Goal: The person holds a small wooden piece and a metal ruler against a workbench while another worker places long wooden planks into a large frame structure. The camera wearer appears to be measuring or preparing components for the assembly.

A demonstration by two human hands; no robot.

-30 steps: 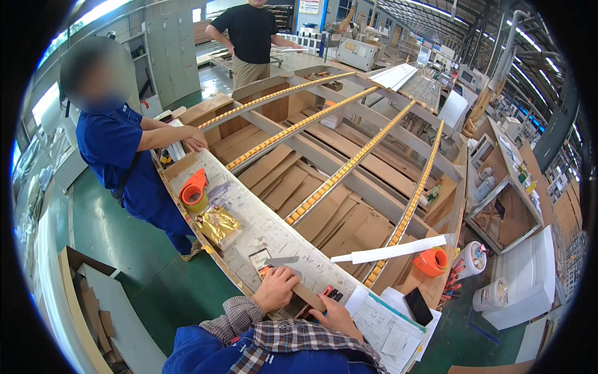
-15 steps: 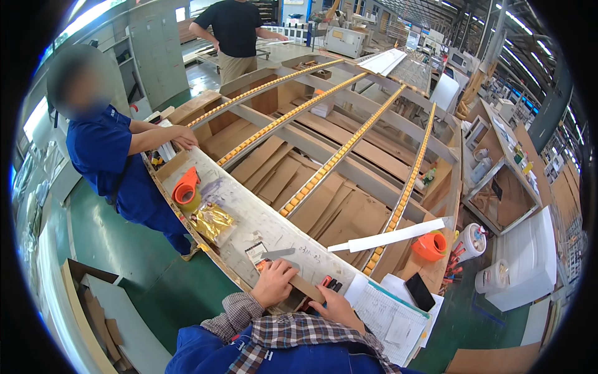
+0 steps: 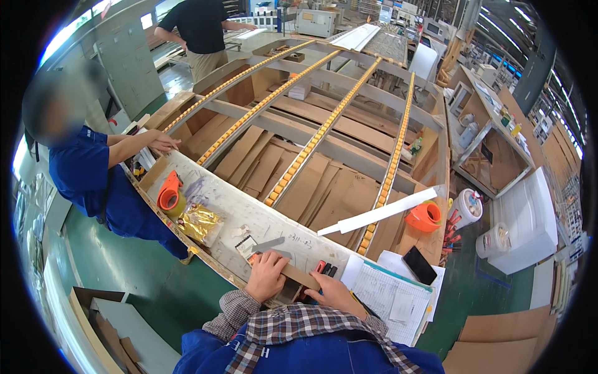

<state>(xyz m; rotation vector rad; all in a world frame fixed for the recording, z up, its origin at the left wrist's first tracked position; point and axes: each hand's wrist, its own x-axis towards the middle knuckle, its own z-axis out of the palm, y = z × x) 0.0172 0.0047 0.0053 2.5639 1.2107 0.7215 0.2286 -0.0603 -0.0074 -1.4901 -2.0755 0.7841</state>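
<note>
My left hand presses flat on a brown strip lying at the near tabletop edge, pinning it steady, while my right hand curls loosely at its other end beside the clipboard, grip hidden

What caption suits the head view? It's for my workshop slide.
Both hands, left hand and right hand, rest on a cardboard strip at a roller-rail workbench.

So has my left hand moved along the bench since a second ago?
No. The left hand rests on the flat cardboard strip, just below the metal scraper, as before; only the camera view shifted.
</note>
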